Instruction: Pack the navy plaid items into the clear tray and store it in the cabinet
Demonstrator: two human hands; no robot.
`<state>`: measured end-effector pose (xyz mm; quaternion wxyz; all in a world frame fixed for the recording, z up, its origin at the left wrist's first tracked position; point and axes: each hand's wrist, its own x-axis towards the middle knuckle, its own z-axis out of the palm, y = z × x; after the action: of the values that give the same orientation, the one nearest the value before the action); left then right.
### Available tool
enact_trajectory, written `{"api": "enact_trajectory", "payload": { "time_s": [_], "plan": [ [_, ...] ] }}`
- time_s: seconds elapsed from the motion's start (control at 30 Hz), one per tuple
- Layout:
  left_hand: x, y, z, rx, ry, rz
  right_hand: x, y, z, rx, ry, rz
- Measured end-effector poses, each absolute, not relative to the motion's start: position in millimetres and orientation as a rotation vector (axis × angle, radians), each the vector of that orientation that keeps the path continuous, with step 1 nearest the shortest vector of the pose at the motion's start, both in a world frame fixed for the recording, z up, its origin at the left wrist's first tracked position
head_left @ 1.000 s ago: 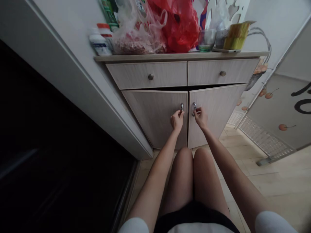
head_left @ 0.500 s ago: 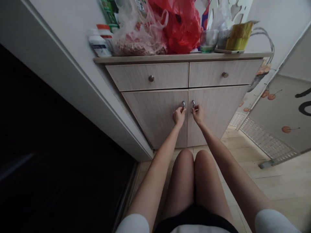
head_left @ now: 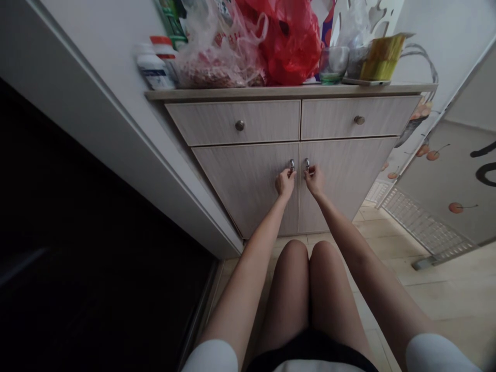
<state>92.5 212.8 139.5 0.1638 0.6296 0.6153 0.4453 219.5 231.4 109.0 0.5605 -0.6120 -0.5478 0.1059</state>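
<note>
A pale wood-grain cabinet stands in front of me, its left door [head_left: 248,181] and right door [head_left: 344,181] both closed. My left hand [head_left: 285,183] pinches the lower part of the left door's metal handle [head_left: 292,164]. On the other side of the seam, my right hand [head_left: 314,180] has its fingers closed on the right door's handle [head_left: 307,162]. The fingers hide the lower ends of both handles. Above the doors are two shut drawers, the left drawer [head_left: 209,121] and the right drawer [head_left: 387,114], each with a round knob.
On the cabinet top [head_left: 282,93] sit white bottles [head_left: 155,72], a clear plastic bag [head_left: 217,67], a red plastic bag [head_left: 294,51], a glass [head_left: 333,64] and a yellow container [head_left: 382,57]. A white door frame runs along the left; a panel with cherries [head_left: 426,196] stands right.
Both hands stay on the handles and the doors remain closed. The view has shifted very slightly.
</note>
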Motion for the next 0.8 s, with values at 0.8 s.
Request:
{"api": "enact_trajectory", "payload": {
  "time_s": [0.8],
  "plan": [
    [34,136,173,1.279,0.752,1.042,252,136,181,-0.863,-1.471,1.027]
  ]
}}
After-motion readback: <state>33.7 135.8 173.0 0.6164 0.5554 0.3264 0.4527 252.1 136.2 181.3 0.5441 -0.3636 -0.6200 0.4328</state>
